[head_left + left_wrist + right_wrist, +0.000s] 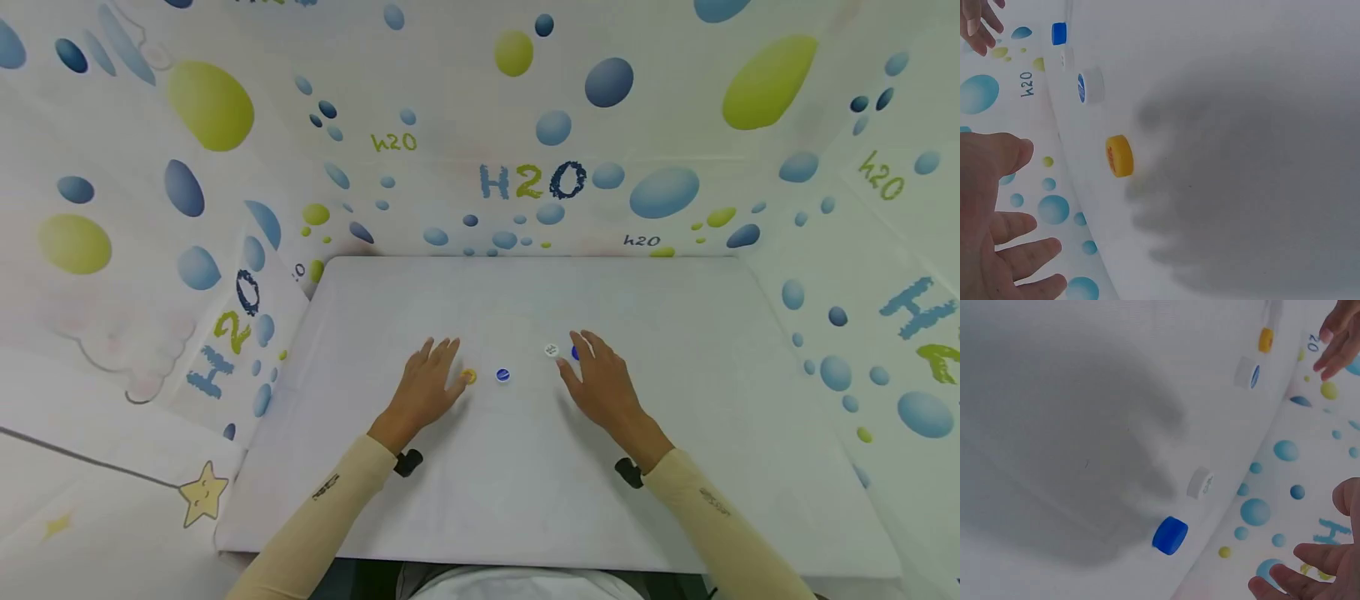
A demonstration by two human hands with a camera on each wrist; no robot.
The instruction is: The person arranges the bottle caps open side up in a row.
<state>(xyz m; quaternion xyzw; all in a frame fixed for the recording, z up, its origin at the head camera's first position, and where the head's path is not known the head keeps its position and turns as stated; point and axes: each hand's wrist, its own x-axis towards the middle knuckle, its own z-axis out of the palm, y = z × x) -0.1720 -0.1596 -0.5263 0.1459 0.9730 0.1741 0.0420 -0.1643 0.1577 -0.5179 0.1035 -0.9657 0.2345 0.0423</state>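
Four small bottle caps, or several, are spread across the white table: a yellow cap (470, 377), a white cap with a blue top (503, 376), a white cap with dark markings (552, 350) and a blue cap (575, 353). My left hand (420, 385) hovers with spread fingers, its thumb near the yellow cap (1120, 155); a gap above the table shows in the left wrist view. Raised likewise, my right hand (600, 387) holds nothing and partly covers the blue cap in the head view. The right wrist view shows that blue cap (1170, 535) whole.
The white-covered table (375, 300) meets a patterned backdrop (450, 92) along its far edge and at both sides. A dark wrist device (408, 462) sits by the left cuff, and another dark device (628, 472) by the right cuff.
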